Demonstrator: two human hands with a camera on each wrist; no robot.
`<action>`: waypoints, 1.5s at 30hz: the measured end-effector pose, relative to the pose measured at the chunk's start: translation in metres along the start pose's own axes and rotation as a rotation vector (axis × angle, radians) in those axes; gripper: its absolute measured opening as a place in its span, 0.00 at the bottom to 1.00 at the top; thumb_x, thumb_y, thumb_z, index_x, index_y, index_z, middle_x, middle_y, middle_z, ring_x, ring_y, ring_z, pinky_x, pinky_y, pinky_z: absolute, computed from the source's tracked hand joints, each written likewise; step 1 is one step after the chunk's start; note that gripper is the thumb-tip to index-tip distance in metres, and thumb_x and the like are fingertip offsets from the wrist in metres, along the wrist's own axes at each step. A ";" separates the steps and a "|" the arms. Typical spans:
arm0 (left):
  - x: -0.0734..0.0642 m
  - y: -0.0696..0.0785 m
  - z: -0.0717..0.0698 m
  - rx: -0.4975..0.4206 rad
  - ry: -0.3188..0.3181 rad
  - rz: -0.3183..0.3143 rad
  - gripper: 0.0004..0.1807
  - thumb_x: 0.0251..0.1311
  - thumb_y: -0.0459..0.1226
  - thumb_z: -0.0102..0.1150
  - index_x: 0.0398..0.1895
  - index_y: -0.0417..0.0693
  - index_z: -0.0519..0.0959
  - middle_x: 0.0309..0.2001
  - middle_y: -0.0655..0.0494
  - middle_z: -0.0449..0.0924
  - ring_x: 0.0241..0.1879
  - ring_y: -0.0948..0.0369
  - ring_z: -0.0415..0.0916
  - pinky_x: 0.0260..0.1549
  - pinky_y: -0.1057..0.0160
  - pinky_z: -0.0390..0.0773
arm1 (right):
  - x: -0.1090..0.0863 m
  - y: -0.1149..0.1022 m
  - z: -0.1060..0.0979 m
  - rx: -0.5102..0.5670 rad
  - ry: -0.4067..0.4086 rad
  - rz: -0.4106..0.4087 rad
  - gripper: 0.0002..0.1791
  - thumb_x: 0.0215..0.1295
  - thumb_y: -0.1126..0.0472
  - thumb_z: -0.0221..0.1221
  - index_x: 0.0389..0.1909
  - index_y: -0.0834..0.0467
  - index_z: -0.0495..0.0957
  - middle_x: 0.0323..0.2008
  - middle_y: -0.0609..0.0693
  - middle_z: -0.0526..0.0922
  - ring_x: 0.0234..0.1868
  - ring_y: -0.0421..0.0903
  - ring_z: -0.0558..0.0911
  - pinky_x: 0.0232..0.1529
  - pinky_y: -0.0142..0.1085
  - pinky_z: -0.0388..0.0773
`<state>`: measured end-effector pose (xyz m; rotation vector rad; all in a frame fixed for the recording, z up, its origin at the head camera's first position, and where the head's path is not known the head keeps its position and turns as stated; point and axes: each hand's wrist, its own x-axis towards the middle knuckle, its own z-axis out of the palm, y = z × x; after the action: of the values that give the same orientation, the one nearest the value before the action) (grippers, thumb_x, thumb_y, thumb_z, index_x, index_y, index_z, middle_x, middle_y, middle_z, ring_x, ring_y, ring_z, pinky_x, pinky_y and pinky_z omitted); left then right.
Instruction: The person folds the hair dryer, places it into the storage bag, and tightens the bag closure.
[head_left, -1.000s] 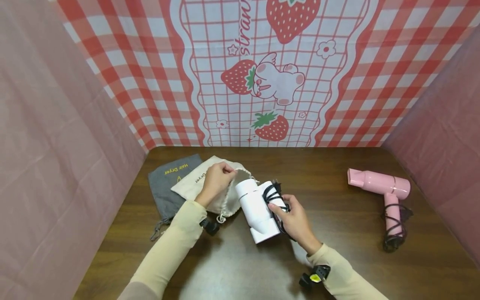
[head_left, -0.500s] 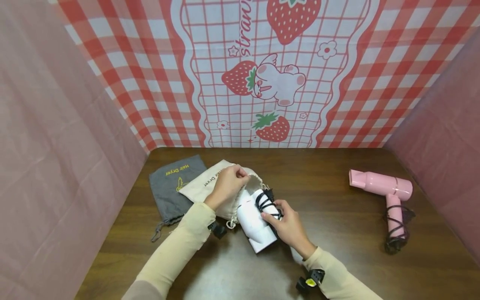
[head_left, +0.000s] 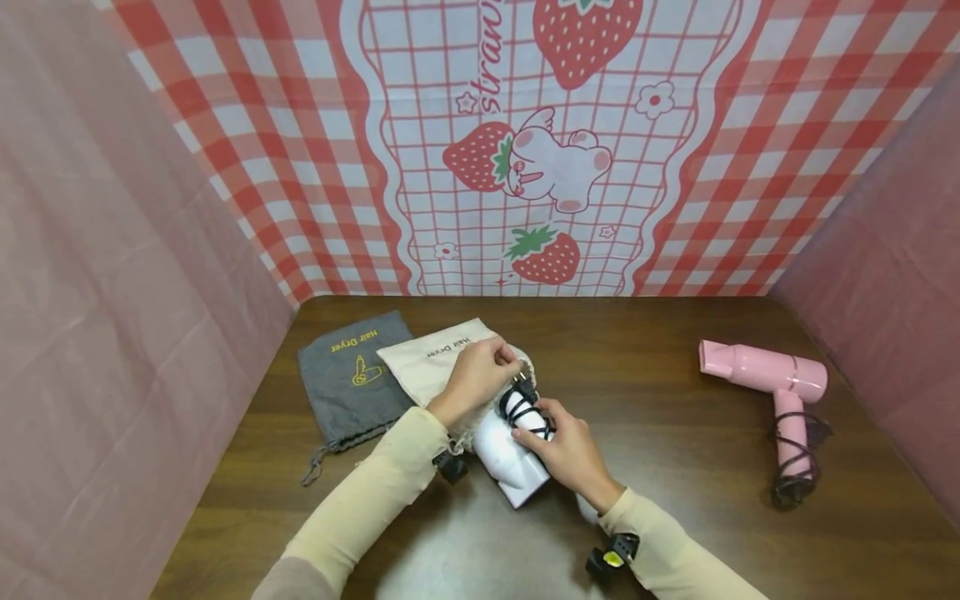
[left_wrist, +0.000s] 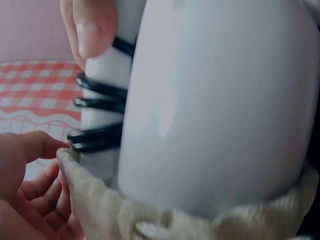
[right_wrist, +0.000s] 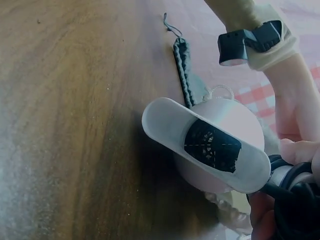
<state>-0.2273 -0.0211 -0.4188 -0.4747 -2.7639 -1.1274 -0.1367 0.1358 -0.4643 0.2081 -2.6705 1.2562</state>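
My right hand (head_left: pixel 567 446) grips the folded handle of a white hair dryer (head_left: pixel 504 454), which has a black cord (head_left: pixel 522 410) wound round it. The dryer's end without the nozzle sits inside the mouth of a cream drawstring bag (head_left: pixel 425 354) marked "Hair Dryer". In the left wrist view, the bag's rim (left_wrist: pixel 125 210) surrounds the white body (left_wrist: pixel 215 100). My left hand (head_left: pixel 477 377) pinches the edge of that opening between thumb and fingers. The nozzle (right_wrist: pixel 200 145) points out of the bag, its dark grille visible in the right wrist view.
A grey drawstring bag (head_left: pixel 341 392) lies flat at the left, partly under the cream bag. At the right, a pink hair dryer (head_left: pixel 772 371) with its cord wrapped round the handle rests on the wooden table (head_left: pixel 637 358). Checked cloth hangs behind.
The white hair dryer has gone from beside the cream bag into its mouth. My left hand has drawn the bag rightward over it, and more of the grey bag shows.
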 end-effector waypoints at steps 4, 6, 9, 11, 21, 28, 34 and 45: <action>-0.006 0.000 0.001 0.011 -0.029 0.045 0.05 0.55 0.40 0.64 0.26 0.50 0.81 0.26 0.58 0.84 0.27 0.65 0.77 0.30 0.69 0.73 | 0.003 0.002 0.002 0.019 -0.015 0.030 0.26 0.52 0.54 0.71 0.49 0.63 0.77 0.30 0.55 0.85 0.27 0.43 0.78 0.28 0.34 0.72; -0.009 -0.002 0.001 0.033 -0.041 0.058 0.06 0.56 0.41 0.65 0.26 0.50 0.81 0.25 0.58 0.84 0.26 0.65 0.76 0.29 0.70 0.73 | 0.005 0.004 0.002 0.033 -0.019 0.060 0.26 0.53 0.55 0.71 0.50 0.63 0.77 0.29 0.55 0.84 0.26 0.43 0.77 0.28 0.34 0.72; -0.016 -0.005 0.002 0.078 -0.050 0.059 0.06 0.57 0.41 0.65 0.27 0.50 0.80 0.24 0.59 0.83 0.25 0.67 0.75 0.28 0.70 0.73 | 0.006 0.005 0.002 0.050 -0.023 0.102 0.25 0.53 0.56 0.71 0.50 0.64 0.77 0.28 0.55 0.83 0.26 0.42 0.76 0.27 0.33 0.71; -0.021 -0.007 0.002 0.114 -0.052 0.063 0.05 0.58 0.41 0.64 0.28 0.50 0.81 0.25 0.60 0.82 0.25 0.66 0.74 0.29 0.69 0.72 | 0.007 0.005 0.002 0.054 -0.025 0.121 0.25 0.53 0.57 0.71 0.49 0.64 0.77 0.28 0.54 0.83 0.25 0.42 0.75 0.27 0.33 0.70; -0.047 -0.012 -0.005 0.315 -0.027 0.139 0.07 0.53 0.42 0.67 0.31 0.50 0.82 0.30 0.58 0.78 0.33 0.60 0.74 0.33 0.63 0.74 | 0.009 0.007 0.001 0.093 -0.025 0.149 0.24 0.55 0.57 0.69 0.49 0.67 0.77 0.31 0.57 0.82 0.28 0.43 0.75 0.30 0.34 0.71; -0.047 -0.012 -0.011 0.156 -0.109 0.108 0.04 0.56 0.39 0.65 0.26 0.50 0.82 0.25 0.60 0.82 0.26 0.66 0.76 0.28 0.69 0.73 | 0.010 0.012 0.002 0.163 -0.021 0.207 0.23 0.57 0.58 0.68 0.48 0.69 0.76 0.32 0.58 0.82 0.28 0.42 0.77 0.32 0.32 0.73; -0.048 -0.006 -0.011 0.012 -0.173 0.062 0.03 0.55 0.37 0.64 0.27 0.49 0.82 0.24 0.59 0.82 0.24 0.69 0.73 0.27 0.73 0.72 | 0.011 0.012 0.003 0.221 -0.008 0.234 0.22 0.57 0.61 0.68 0.47 0.70 0.75 0.27 0.57 0.82 0.22 0.39 0.76 0.27 0.30 0.73; -0.051 -0.012 -0.005 0.036 -0.118 0.053 0.03 0.56 0.38 0.64 0.27 0.50 0.81 0.24 0.60 0.82 0.24 0.69 0.72 0.27 0.72 0.70 | 0.009 0.013 -0.005 0.247 -0.098 0.287 0.29 0.56 0.61 0.68 0.54 0.72 0.72 0.38 0.65 0.84 0.32 0.44 0.81 0.32 0.31 0.75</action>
<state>-0.1834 -0.0450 -0.4341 -0.6255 -2.8470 -1.0684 -0.1475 0.1470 -0.4689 -0.0876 -2.6919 1.7046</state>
